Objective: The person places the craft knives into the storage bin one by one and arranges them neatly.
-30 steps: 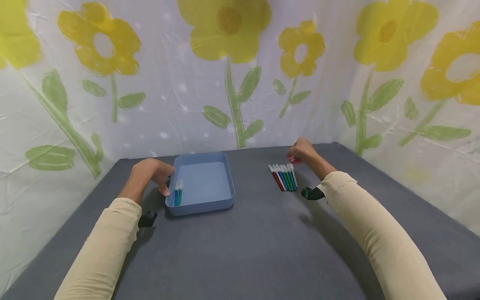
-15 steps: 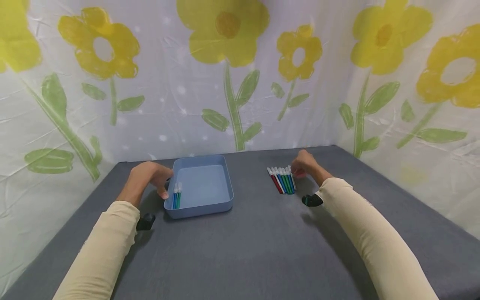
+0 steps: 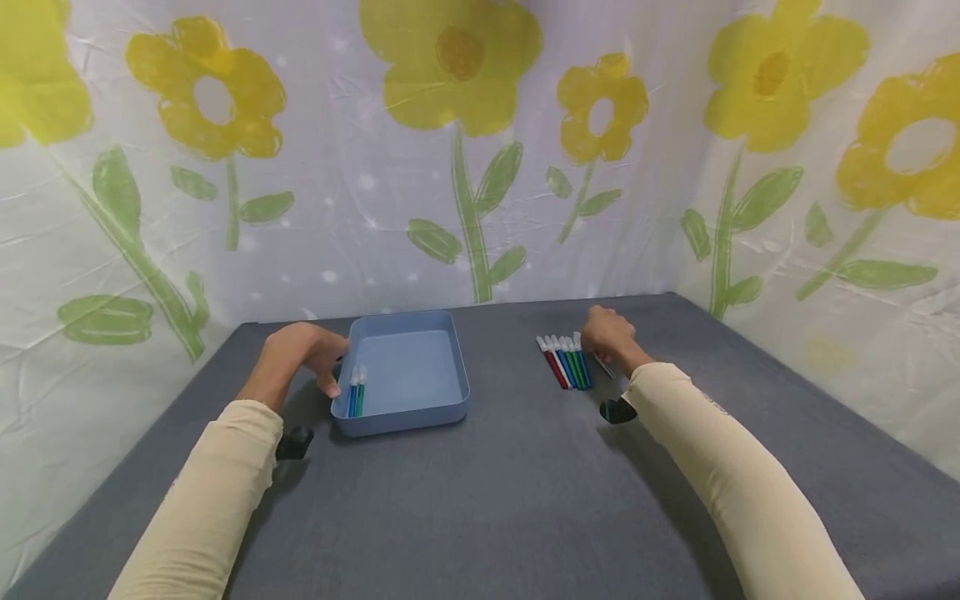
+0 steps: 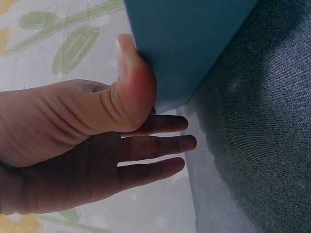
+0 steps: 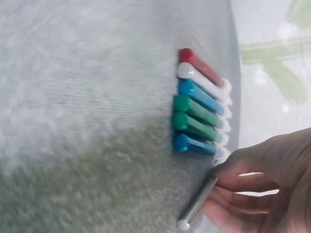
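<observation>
My left hand [image 3: 302, 352] rests at the left wall of the blue tray [image 3: 411, 371]. In the left wrist view the thumb lies against the tray's outer side [image 4: 194, 43], while the other visible fingers stretch out straight below. Two white-capped markers, one blue [image 3: 352, 398] and one green [image 3: 362, 398], lie inside the tray along its left. At the right, my right hand [image 3: 607, 335] pinches a slim silver-grey marker [image 5: 198, 204], tilted away from the row of markers [image 3: 564, 362]. That row holds red, white, blue and green ones side by side, white caps at the far end.
A dark grey cloth [image 3: 480, 517] covers the table. Behind it hangs a white curtain [image 3: 330, 208] printed with yellow flowers. Dark wrist devices sit under both wrists, the left one [image 3: 295, 442] near the tray.
My right hand has come down to the row's right end and taken hold of the grey marker, swinging it away from the others. My left hand stays at the tray.
</observation>
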`<state>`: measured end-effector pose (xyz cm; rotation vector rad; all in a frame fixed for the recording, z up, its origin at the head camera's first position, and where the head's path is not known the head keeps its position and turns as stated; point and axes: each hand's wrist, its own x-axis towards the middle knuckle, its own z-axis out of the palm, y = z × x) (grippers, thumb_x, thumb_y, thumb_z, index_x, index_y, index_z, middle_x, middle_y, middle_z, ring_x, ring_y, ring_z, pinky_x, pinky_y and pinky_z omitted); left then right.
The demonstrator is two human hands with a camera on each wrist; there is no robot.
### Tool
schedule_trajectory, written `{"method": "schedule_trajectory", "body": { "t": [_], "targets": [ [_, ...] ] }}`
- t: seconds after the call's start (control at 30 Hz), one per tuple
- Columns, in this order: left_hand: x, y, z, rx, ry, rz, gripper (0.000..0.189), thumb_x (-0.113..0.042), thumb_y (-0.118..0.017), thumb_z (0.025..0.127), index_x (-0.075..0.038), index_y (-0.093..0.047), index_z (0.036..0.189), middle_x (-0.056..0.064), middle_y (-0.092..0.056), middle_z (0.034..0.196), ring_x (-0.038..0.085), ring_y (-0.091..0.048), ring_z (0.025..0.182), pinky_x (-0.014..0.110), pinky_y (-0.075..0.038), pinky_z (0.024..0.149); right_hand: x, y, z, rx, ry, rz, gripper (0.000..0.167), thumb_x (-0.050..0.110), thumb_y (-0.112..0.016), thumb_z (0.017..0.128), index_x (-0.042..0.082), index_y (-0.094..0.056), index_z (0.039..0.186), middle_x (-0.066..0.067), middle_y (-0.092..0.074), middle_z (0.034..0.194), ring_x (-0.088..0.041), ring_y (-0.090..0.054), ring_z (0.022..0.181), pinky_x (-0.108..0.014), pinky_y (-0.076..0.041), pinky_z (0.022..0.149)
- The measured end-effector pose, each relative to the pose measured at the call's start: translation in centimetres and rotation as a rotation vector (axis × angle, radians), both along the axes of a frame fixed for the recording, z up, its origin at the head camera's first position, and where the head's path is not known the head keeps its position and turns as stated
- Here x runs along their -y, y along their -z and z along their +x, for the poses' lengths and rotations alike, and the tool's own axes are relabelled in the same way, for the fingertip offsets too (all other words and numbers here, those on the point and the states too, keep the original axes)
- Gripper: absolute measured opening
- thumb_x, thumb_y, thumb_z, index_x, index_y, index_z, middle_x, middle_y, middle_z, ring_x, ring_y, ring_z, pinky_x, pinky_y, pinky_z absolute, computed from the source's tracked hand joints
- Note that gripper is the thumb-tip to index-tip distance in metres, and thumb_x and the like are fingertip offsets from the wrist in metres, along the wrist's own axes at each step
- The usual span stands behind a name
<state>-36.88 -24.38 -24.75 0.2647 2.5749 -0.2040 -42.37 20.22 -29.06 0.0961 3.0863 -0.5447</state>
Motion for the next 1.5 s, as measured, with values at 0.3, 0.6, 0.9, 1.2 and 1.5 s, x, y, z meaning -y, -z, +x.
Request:
{"method": "schedule_trajectory", "body": {
  "t": [0.3,0.6,0.9,1.2,1.5],
  "targets": [
    [-0.1,0.0,0.1,-0.005,0.008,-0.008,0.113,-0.044,-0.083,0.087,0.007,-0.018,0.164,0.033,-0.019,0.17,0.053,-0.022,0.157,0.064,-0.031,0.124,-0.7,0.3,0.1,0.006,0.027,-0.04,0.017,0.007,-0.054,0.098,-0.003,-0.061,0.11,-0.014,-0.068,0.081,-0.023,-0.069,0.061,-0.037,-0.055,0.061],
    [0.0,-0.6,0.4,-0.022,0.065,-0.042,0.107,-0.043,-0.083,0.089,0.009,-0.023,0.161,0.034,-0.026,0.168,0.054,-0.028,0.155,0.065,-0.036,0.121,-1.7,-0.2,0.8,-0.059,0.015,-0.108,0.016,0.013,-0.064,0.093,0.007,-0.057,0.079,-0.011,-0.068,0.072,-0.022,-0.07,0.06,-0.035,-0.048,0.058],
    [-0.1,-1.3,0.4,-0.057,0.064,-0.057,0.102,-0.045,-0.082,0.089,0.009,-0.031,0.159,0.032,-0.035,0.164,0.051,-0.035,0.152,0.063,-0.039,0.12,-0.8,-2.3,0.7,-0.091,-0.016,-0.145,0.022,0.008,-0.061,0.089,0.011,-0.052,0.069,-0.003,-0.057,0.057,-0.023,-0.064,0.058,-0.032,-0.038,0.05],
    [-0.2,-0.6,0.2,-0.052,0.07,-0.053,0.105,-0.041,-0.083,0.089,0.012,-0.026,0.159,0.035,-0.03,0.165,0.054,-0.03,0.154,0.063,-0.035,0.122,2.6,-4.0,1.7,-0.117,-0.141,-0.132,0.045,0.005,-0.058,0.087,0.02,-0.042,0.048,0.005,-0.044,0.043,-0.015,-0.061,0.047,-0.026,-0.028,0.045],
    [-0.5,-0.3,0.4,-0.046,0.056,-0.055,0.106,-0.043,-0.083,0.089,0.011,-0.025,0.16,0.034,-0.028,0.166,0.053,-0.029,0.155,0.062,-0.034,0.124,7.1,-5.0,3.4,-0.139,-0.245,-0.154,0.037,0.005,-0.062,0.089,0.011,-0.063,0.053,-0.002,-0.059,0.049,-0.024,-0.072,0.059,-0.025,-0.039,0.045]
  ]
}}
